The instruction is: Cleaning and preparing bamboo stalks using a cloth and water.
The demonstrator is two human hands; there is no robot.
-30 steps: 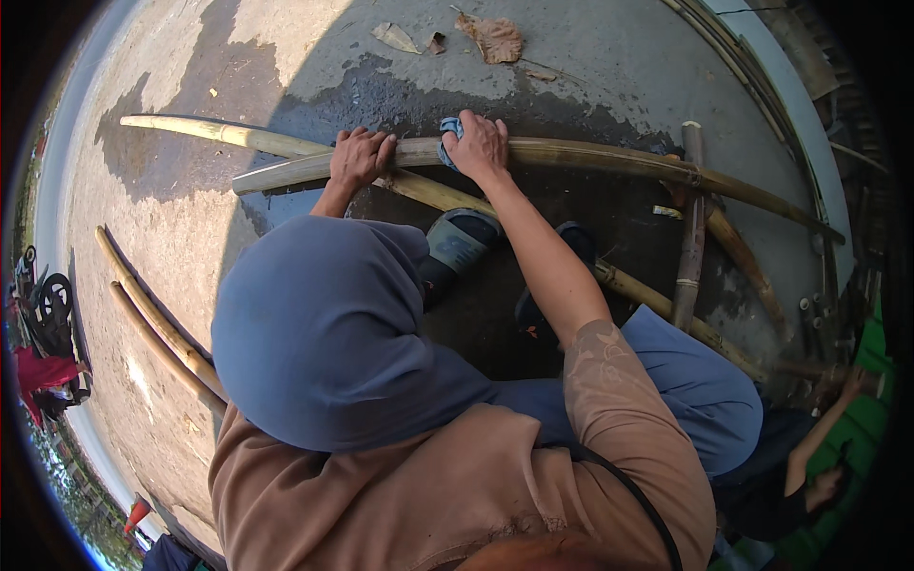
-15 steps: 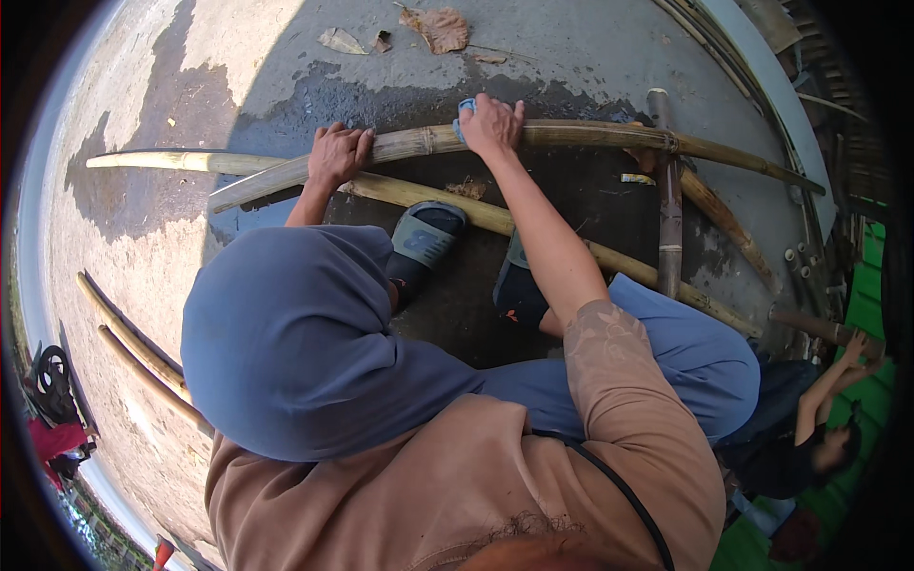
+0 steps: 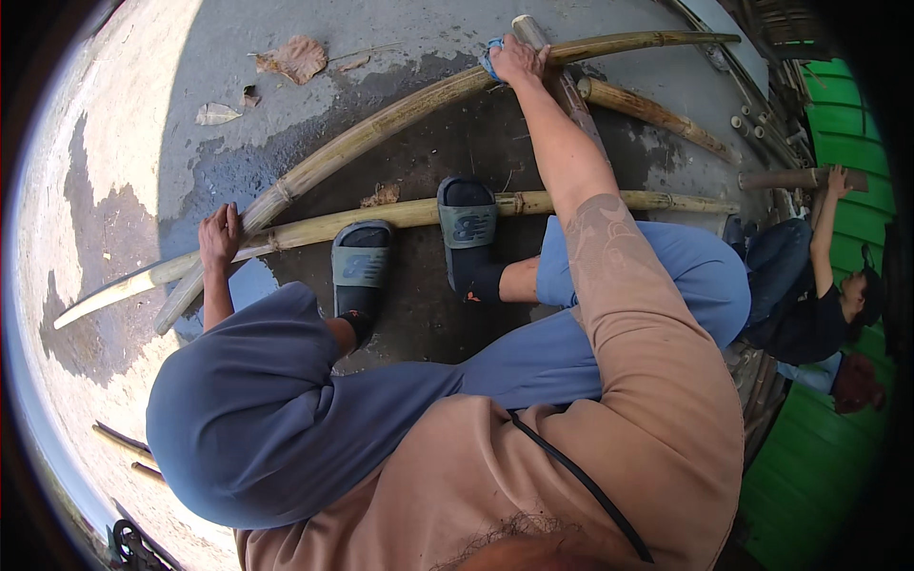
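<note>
Long yellow-brown bamboo pole was aligned 8-to-2 o'clock.
Left hand was laid near its 8 o'clock end, grip indiscernible; crumpled blue cloth was clenched against it, toward 2 o'clock, by right hand.

Open-air work yard, or a rough bamboo workshop. Ground hard and grey, concrete by its look, partly in bright sun, partly in shade; dark damp patch and 2 larger dry leaves on it. Bamboo everywhere: a long bamboo pole laid over another pole, a stout length close by, cut pole ends bunched at right, 2 more poles at lower left. Green ribbed panels along the right side. Beside them, a 2nd person in a dark top, hand on a brown pole. Footwear: slip-on sandals.
</note>
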